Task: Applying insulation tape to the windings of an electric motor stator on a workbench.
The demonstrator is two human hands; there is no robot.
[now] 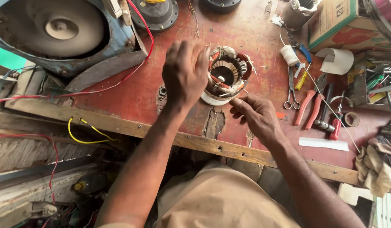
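Upright, bore skyward: motor stator [226, 75].

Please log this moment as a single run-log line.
left hand: cupping motor stator side | right hand: pinching thin thread by its base | bench: scissors, red pliers lying right

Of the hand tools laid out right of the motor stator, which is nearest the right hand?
The steel scissors with plain metal loop handles. They lie between the right hand and the orange-handled pliers; the red-handled screwdriver lies farther right.
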